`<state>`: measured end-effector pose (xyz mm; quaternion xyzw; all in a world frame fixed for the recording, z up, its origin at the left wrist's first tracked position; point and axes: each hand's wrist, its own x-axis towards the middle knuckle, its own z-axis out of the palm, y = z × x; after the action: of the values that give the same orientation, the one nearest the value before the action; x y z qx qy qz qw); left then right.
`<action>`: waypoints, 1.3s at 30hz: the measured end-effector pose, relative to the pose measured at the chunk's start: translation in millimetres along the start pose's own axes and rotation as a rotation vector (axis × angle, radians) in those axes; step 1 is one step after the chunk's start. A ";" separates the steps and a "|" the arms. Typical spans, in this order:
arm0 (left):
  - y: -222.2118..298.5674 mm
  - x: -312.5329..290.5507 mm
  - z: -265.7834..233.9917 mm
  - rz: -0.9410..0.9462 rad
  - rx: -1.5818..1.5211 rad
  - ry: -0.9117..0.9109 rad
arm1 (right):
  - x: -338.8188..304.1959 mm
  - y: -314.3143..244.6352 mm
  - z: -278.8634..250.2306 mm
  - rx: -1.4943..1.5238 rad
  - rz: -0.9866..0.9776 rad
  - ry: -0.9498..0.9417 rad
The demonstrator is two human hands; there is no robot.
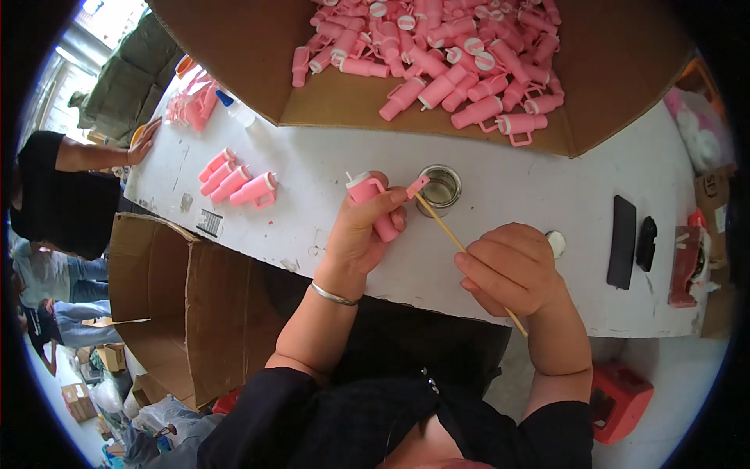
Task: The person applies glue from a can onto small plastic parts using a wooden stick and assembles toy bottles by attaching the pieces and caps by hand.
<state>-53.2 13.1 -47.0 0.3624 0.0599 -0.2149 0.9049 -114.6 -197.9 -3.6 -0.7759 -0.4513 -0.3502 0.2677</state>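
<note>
My left hand (369, 215) is wrapped round a small pink toy tumbler (366, 187) with a white lid, a straw stub and a side handle. Between its thumb and fingertips sticks out a small flat pink piece (418, 186). A thin wooden stick (443, 223) is pinched in my right hand (508, 270), its far tip at the pink piece. Just behind that tip stands a round metal tin (440, 187), open at the top, with something pale inside. To the left, several pink tumblers (234, 180) lie in a slanted row on the table.
A large cardboard box (344, 105) heaped with pink tumblers fills the far side. Pink loose parts (191, 108) and a blue-capped bottle (234, 108) lie far left, near another person's hand (144, 141). On the right are a round lid (555, 243), a black slab (622, 242) and a red device (687, 266).
</note>
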 end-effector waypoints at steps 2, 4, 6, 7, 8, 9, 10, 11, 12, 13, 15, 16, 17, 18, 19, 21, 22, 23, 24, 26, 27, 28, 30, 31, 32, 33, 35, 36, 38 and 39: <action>-1.3 1.0 -5.8 -0.029 -0.004 -0.055 | 0.4 -0.5 0.2 -0.021 0.014 0.010; -0.6 1.0 -4.9 -0.034 -0.015 -0.044 | 2.2 -1.2 -1.3 -0.019 0.013 0.010; -0.3 1.2 -3.3 -0.042 -0.026 -0.036 | 3.1 -1.8 -1.7 -0.021 0.014 0.010; -0.6 1.1 -3.0 -0.042 -0.037 -0.046 | 2.8 -1.8 -0.5 -0.018 0.007 0.000; -0.9 1.0 -3.3 -0.043 -0.046 -0.055 | 2.1 -1.7 0.7 -0.015 0.001 -0.010; -0.6 0.2 -2.4 -0.044 -0.047 -0.055 | 1.3 -1.2 1.1 -0.015 0.002 -0.010; 0.2 -0.9 -0.6 -0.046 -0.048 -0.040 | 0.6 -0.5 1.4 -0.028 0.009 -0.005; 0.8 -1.7 0.2 -0.045 -0.050 -0.024 | 0.5 0.0 1.4 -0.040 0.014 0.000; 1.0 -1.5 -0.1 -0.045 -0.051 -0.023 | 0.7 0.1 1.0 -0.039 0.013 -0.001; 1.1 -1.3 -0.5 -0.051 -0.051 -0.019 | 1.3 -0.1 0.3 -0.030 0.012 0.007; 1.1 -0.7 -2.0 -0.057 -0.052 -0.016 | 1.6 -0.7 0.2 -0.020 0.010 0.015; 0.4 0.0 -3.7 -0.061 -0.069 -0.039 | 1.4 -0.9 1.1 -0.018 0.007 -0.002; -0.2 0.4 -4.8 -0.065 -0.086 -0.063 | 1.0 -1.1 1.8 -0.016 0.005 -0.019; 0.0 0.3 -4.2 -0.066 -0.087 -0.063 | 0.9 -0.8 1.9 -0.017 0.005 -0.019; 0.4 -0.1 -2.8 -0.072 -0.090 -0.055 | 0.9 -0.1 1.7 -0.030 0.012 -0.012; 0.9 -0.7 -3.1 -0.075 -0.092 -0.044 | 0.8 0.5 1.9 -0.039 0.018 -0.003; 0.9 -0.6 -4.1 -0.077 -0.094 -0.030 | 1.1 0.5 1.4 -0.030 0.019 0.002; 0.6 -0.4 -4.6 -0.079 -0.096 -0.017 | 1.4 0.3 0.7 -0.022 0.021 0.007; 0.1 0.0 -5.4 -0.078 -0.096 -0.017 | 1.7 -0.1 0.8 -0.022 0.020 0.007; -0.8 0.9 -7.1 -0.103 -0.142 -0.049 | 1.9 -1.2 2.1 -0.031 0.017 -0.022; -0.5 0.6 -6.4 -0.103 -0.142 -0.049 | 1.6 -0.9 2.3 -0.030 0.017 -0.022; 0.2 -0.1 -4.2 -0.106 -0.138 -0.032 | 1.4 -0.3 2.4 -0.034 0.027 -0.016; 0.5 -0.4 -3.3 -0.107 -0.134 -0.016 | 1.9 -0.3 1.7 -0.038 0.036 -0.010; 0.0 -0.2 -4.7 -0.105 -0.147 -0.038 | 2.5 -1.1 1.0 -0.028 0.033 -0.017; -0.5 0.0 -5.9 -0.103 -0.160 -0.059 | 2.8 -1.4 0.9 -0.018 0.031 -0.024; -0.9 0.1 -6.4 -0.102 -0.160 -0.059 | 2.6 -1.0 1.7 -0.017 0.030 -0.024; -1.6 0.4 -7.0 -0.097 -0.181 -0.057 | 2.0 -0.1 3.5 -0.024 0.028 -0.020; -1.4 0.2 -6.8 -0.098 -0.182 -0.058 | 1.9 0.0 3.1 -0.025 0.028 -0.021; -0.6 -0.2 -5.8 -0.102 -0.165 -0.022 | 2.0 0.2 1.6 -0.028 0.050 -0.009; -1.0 0.3 -6.9 -0.102 -0.166 -0.022 | 2.6 -0.5 1.2 -0.028 0.049 -0.010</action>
<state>-53.0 17.1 -52.8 0.2802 0.0857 -0.2590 0.9204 -113.7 -195.5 -2.2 -0.7922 -0.4284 -0.3460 0.2629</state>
